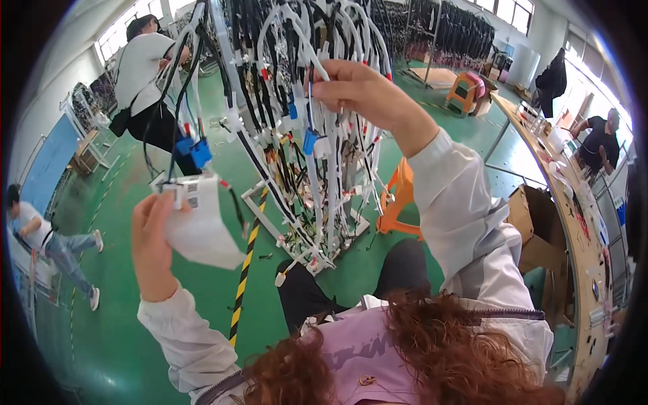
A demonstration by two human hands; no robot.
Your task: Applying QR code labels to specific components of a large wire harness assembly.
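Note:
On the left, my left hand [152,246] has its fingers closed on a white label sheet [208,233] with small printed marks near its top. Right above the sheet hang blue connectors [194,151] on dark wires; whether my fingers also touch those wires I cannot tell. Higher up, my right hand [368,94] pinches a white-wrapped cable [305,42] of the hanging wire harnesses. Below its fingertips dangles another blue connector [310,142]. The harness bundle [266,179] hangs in front of me, black and white strands with many small plugs.
A metal base frame [358,229] stands under the harnesses. An orange stool [401,206] is close behind them. Along the right runs a long workbench [574,223] with a cardboard box [540,226] beside it. One person stands at the far left, another walks at the left edge, another sits beyond the bench.

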